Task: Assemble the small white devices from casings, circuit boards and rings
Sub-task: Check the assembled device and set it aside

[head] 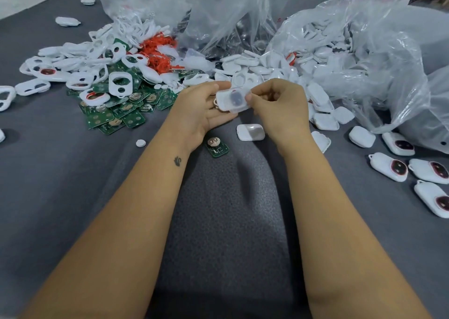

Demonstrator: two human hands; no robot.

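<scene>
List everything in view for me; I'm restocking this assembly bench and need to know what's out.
Casing: one, white, held between both hands.
Circuit board: one, green, alone below left hand.
Circuit board pile: many, green, left.
Front casings: many, white, left heap.
Rings: many, orange-red, centre back.
Back casings: many, white, spilling from right bag.
Finished devices: about five, white, right edge.
Plastic bags: several, clear, back.
Table cloth: grey.
Left hand, right hand: pinching casing.
</scene>
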